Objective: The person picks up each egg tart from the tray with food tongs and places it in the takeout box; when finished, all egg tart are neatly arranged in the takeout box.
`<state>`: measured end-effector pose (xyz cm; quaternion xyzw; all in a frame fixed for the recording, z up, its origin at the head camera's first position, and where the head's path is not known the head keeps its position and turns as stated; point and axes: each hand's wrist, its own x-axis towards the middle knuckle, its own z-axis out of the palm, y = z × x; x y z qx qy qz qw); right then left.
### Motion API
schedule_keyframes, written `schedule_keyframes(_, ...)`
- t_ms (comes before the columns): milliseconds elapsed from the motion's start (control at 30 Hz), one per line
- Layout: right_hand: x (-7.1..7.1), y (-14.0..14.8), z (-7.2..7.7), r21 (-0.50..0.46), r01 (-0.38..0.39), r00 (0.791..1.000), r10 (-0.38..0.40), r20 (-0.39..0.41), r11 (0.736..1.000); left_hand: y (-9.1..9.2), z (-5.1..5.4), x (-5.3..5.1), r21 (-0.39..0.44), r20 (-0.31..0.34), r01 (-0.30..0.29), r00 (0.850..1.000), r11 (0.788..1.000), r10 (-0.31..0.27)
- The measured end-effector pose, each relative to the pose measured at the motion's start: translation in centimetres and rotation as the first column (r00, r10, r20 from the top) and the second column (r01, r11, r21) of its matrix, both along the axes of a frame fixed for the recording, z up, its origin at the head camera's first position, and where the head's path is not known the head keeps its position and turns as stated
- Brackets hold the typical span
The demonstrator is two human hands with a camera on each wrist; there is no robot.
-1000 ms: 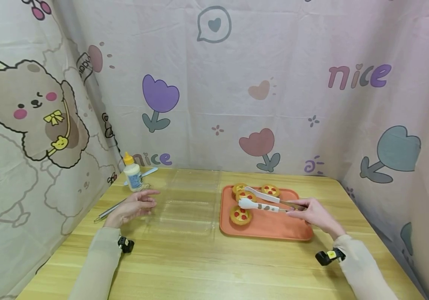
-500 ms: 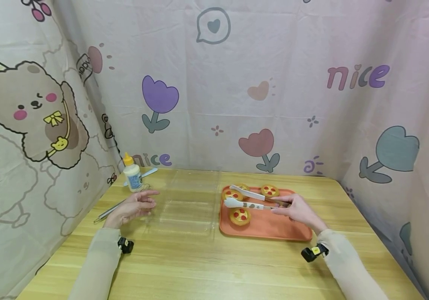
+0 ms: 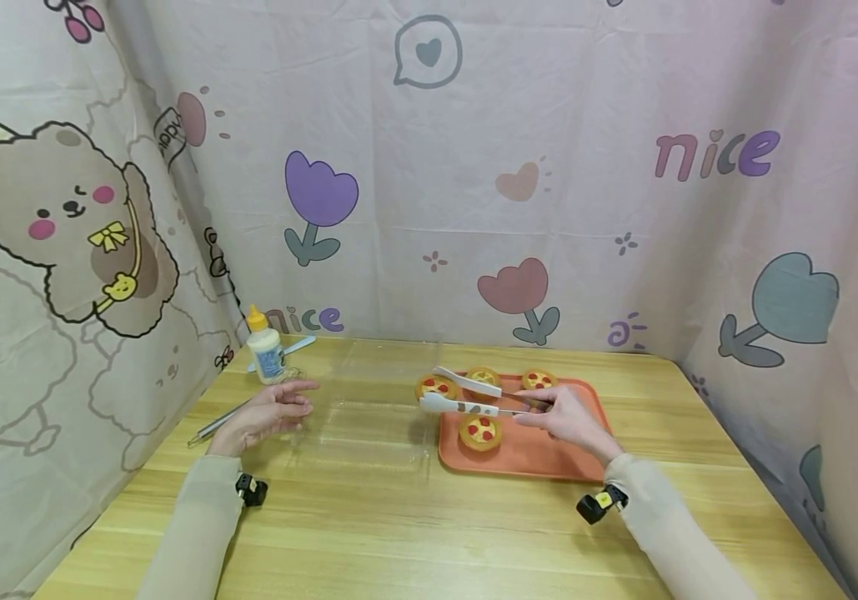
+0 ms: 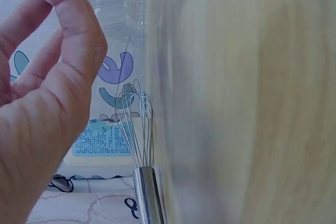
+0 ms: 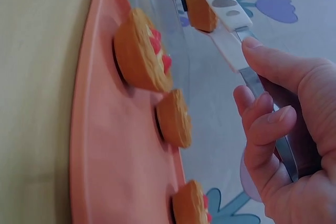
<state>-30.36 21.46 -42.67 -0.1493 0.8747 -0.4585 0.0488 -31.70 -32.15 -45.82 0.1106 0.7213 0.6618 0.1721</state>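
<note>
My right hand [image 3: 567,421] holds white-tipped tongs [image 3: 477,408] by their metal handles. Between the tips is a small pizza-like tart [image 3: 437,387], raised at the left edge of the orange tray [image 3: 534,467]. In the right wrist view the tongs [image 5: 226,11] pinch the tart [image 5: 199,10] clear of the tray [image 5: 105,156]. Three other tarts, one of them nearest the front [image 3: 480,433], lie on the tray. A clear plastic container [image 3: 376,425] stands left of the tray. Beside its left side my left hand [image 3: 263,417] hovers with relaxed fingers, holding nothing.
A glue-like bottle [image 3: 267,350] with a yellow cap stands at the back left, near a light blue stick [image 3: 301,344]. The whisk [image 4: 148,192] lies by my left hand. A patterned curtain [image 3: 429,208] hangs behind the wooden table [image 3: 398,542].
My right hand has moved left, carrying the tart in the tongs from over the tray to its left edge beside the clear container. My left hand has stayed in place.
</note>
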Motion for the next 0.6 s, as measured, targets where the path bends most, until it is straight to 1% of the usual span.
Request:
schedule_keyframes(67, 0.0, -0.5, -0.1, -0.008, -0.009, 1.000, 0.009, 0.010, 1.000, 0.0, 0.0, 0.0, 0.003, -0.001, 0.003, 1.000, 1.000, -0.003)
schedule_keyframes(233, -0.3, -1.6, -0.2, -0.053, -0.067, 0.997, 0.068, 0.020, 0.996, 0.0, 0.0, 0.0, -0.004, -0.009, 0.013, 1.000, 1.000, -0.013)
schedule_keyframes(433, -0.7, -2.7, -0.3, -0.053, -0.078, 0.997, 0.080, 0.023, 0.996, 0.1, 0.1, 0.1, -0.019, -0.005, 0.004, 1.000, 1.000, -0.004)
schedule_keyframes(600, -0.8, -3.8, -0.3, -0.050, -0.097, 0.995, 0.098, 0.006, 0.994, 0.1, 0.1, 0.0, -0.004, -0.005, 0.006, 1.000, 1.000, -0.006)
